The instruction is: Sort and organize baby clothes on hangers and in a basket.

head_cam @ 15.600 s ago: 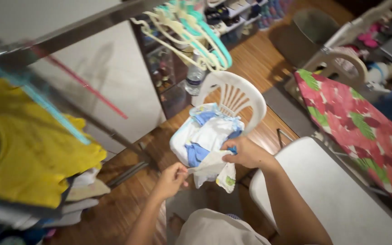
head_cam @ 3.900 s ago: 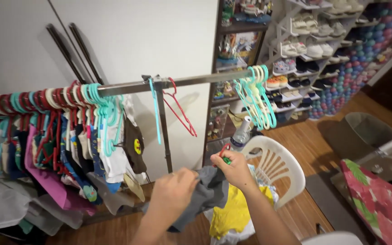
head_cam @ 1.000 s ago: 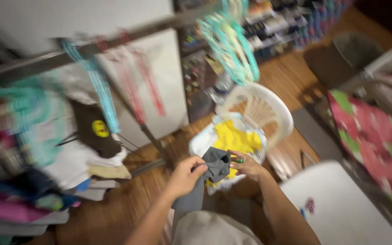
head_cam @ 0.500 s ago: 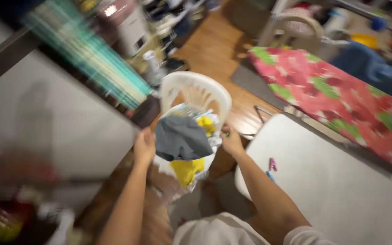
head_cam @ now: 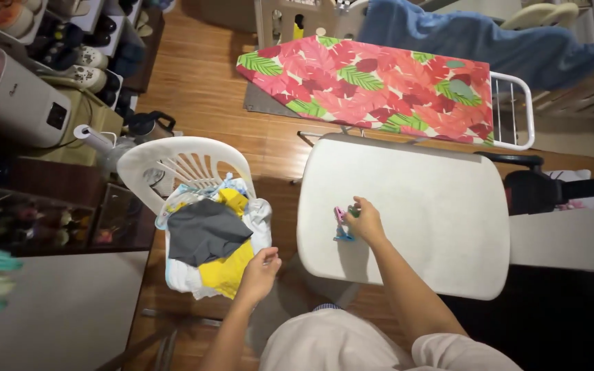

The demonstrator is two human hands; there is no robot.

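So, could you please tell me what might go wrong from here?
The clothes pile on the white plastic chair bulges over the seat's front edge, where the left hand touches it; the yellow garment could slide to the floor. The right hand sets clothespins near the white table edge; they could fall off.

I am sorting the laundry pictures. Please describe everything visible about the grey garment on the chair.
The grey garment is dark grey, soft-looking cloth, crumpled and loosely spread, not folded. It lies on top of the pile on the white plastic chair, covering part of a yellow garment, with white clothes around it. The left hand is near the pile's front edge, not touching the grey cloth.
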